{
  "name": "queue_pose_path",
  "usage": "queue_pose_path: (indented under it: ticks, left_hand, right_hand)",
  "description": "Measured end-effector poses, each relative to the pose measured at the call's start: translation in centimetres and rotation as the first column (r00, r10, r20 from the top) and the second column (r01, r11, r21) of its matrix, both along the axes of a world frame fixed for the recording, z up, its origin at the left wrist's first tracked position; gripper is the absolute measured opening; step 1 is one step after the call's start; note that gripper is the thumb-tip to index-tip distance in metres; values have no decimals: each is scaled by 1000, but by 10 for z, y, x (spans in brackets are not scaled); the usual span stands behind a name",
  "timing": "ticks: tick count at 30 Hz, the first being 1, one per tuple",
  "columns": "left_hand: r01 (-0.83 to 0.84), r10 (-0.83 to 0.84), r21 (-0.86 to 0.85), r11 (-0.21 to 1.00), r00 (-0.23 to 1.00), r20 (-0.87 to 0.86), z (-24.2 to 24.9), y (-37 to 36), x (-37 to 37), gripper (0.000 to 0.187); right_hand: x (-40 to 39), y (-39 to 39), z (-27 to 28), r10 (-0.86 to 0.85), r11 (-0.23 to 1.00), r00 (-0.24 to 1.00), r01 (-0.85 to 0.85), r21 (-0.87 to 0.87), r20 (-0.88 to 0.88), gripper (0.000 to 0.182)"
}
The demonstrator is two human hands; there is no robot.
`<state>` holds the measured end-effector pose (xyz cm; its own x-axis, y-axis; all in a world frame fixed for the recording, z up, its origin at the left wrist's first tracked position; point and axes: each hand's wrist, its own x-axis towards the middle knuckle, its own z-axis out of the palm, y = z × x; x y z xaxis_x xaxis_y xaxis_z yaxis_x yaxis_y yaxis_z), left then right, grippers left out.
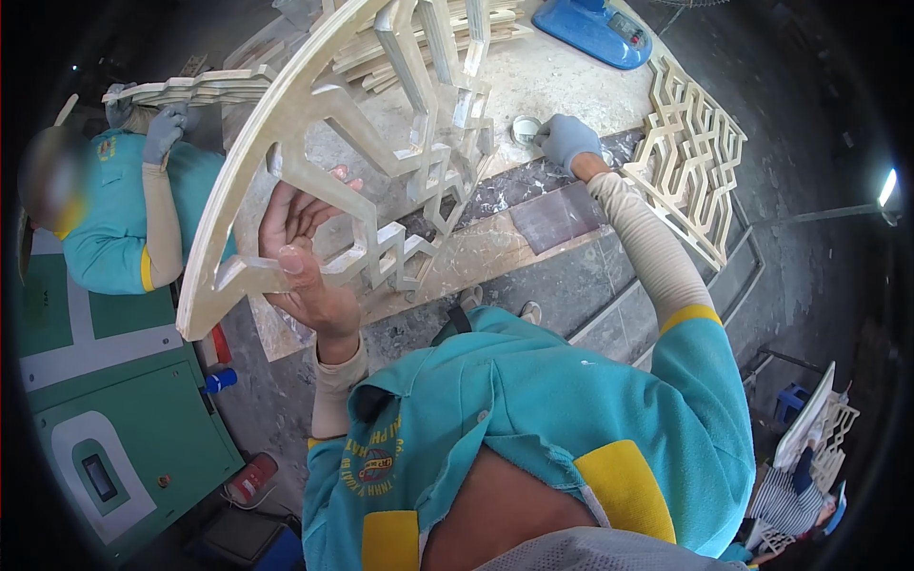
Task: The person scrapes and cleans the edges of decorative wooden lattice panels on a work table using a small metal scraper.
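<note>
My bare left hand (309,252) grips a curved plywood lattice panel (214,243) near its lower left end, with the thumb on the near strip and fingers reaching through an opening. The panel stands tilted up over the worktable (457,247), its cut-out zigzag bars towards the right. My right hand (568,141), in a grey glove, is curled at the side of a small round white cup (526,130) on the table. Its fingertips meet the cup's rim area; whatever they pinch is too small to make out.
Another lattice panel (690,157) lies at the table's right end. Plywood strips (381,67) and a blue device (595,33) are at the back. A co-worker (124,205) handles a panel at left, beside a green machine (124,447). Another person (795,495) is far right.
</note>
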<state>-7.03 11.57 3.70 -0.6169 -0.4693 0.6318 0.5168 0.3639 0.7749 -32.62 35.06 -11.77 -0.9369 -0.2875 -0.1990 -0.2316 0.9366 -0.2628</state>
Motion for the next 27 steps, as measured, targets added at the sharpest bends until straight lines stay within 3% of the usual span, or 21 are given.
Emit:
queue_pose_path:
  ticks: [5, 7, 8, 11, 12, 14, 15, 17, 22, 27]
  left_hand:
    - [6, -4, -47, 999, 999, 47, -1, -6, 1, 82]
    - [7, -6, -31, 999, 1000, 28, -3, -10, 1, 83]
    - [-18, 19, -23, 1000, 999, 45, -3, -11, 1, 83]
    - [30, -30, 6, 1000, 997, -68, -6, -16, -2, 72]
    - [14, -14, 10, 1000, 998, -60, -5, -18, -3, 72]
    - [52, -51, 14, 999, 996, -69, -3, -18, -4, 69]
    - [64, -64, 1, 998, 995, -77, -4, -19, -5, 66]
    - [64, -64, -4, 998, 995, -80, -6, -21, -5, 66]
    - [57, -59, -21, 998, 993, -107, -6, -22, -4, 64]
    - [38, -41, -88, 995, 999, -27, -7, -26, -2, 66]
  right_hand:
    - [8, 20, -11, 30, 985, 998, -22, -173, 48, 27]
    - [23, 28, -8, 31, 863, 981, 69, -500, 189, 26]
    - [34, 30, -3, 54, 869, 977, 56, -491, 207, 26]
    - [80, 32, 17, 293, 823, 913, -90, -560, 284, 29]
    - [95, 30, 12, 306, 824, 906, -99, -558, 292, 29]
    - [124, 22, -7, 528, 715, 846, -394, -577, 76, 37]
    - [137, 15, -11, 532, 714, 843, -396, -577, 79, 37]
    - [160, -4, -16, 606, 718, 795, -568, -402, -41, 43]
    - [192, -43, -36, 618, 700, 769, -634, -330, -166, 40]
    - [198, -55, -51, 648, 665, 705, -708, -239, -288, 47]
